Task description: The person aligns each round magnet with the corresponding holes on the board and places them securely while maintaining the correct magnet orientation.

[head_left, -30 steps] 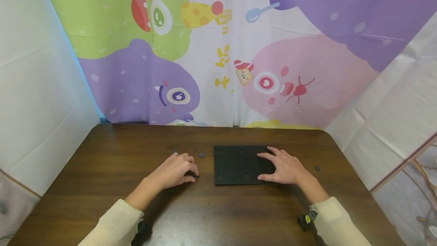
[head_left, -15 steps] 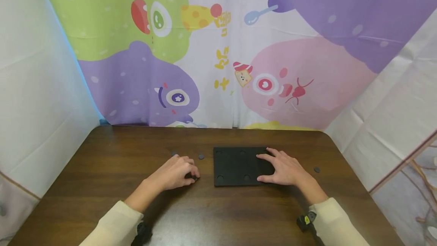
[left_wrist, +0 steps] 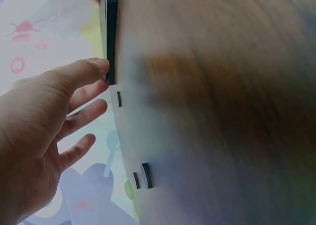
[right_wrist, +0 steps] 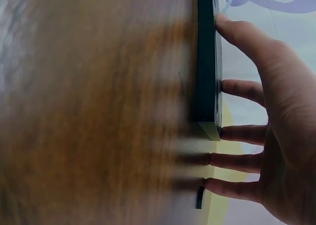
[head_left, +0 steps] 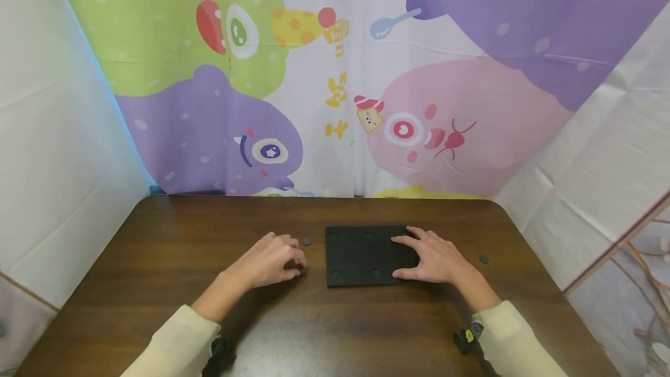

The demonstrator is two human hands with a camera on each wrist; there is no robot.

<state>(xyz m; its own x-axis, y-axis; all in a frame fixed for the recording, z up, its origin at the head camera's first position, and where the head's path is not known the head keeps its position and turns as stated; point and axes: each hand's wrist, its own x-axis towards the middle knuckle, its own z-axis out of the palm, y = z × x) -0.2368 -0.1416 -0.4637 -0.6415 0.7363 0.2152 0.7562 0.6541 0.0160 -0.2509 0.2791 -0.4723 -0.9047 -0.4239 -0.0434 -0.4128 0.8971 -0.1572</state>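
On the table lies a flat black board (head_left: 356, 256) with shallow round recesses near its edges. My left hand (head_left: 268, 260) is just left of it, thumb and index finger pinching a small dark disc (left_wrist: 105, 79), mostly hidden by the fingertips. My right hand (head_left: 437, 258) rests on the board's right end, fingers spread and fairly straight; thumb and fingertips touch its top face. A grey disc (head_left: 307, 241) lies between the left hand and the board. Two more discs (left_wrist: 146, 175) stand out in the left wrist view, hidden behind the hand in the head view.
Another dark disc (head_left: 484, 259) lies on the brown wooden table (head_left: 335, 330), to the right of the right hand. A printed cartoon curtain (head_left: 335, 74) hangs behind the table's far edge. White sheets (head_left: 68, 103) close off both sides.
My left hand has risen slightly and shifted a little toward the board with the disc. A disc behind it is now hidden in the head view. My right hand stays on the board.
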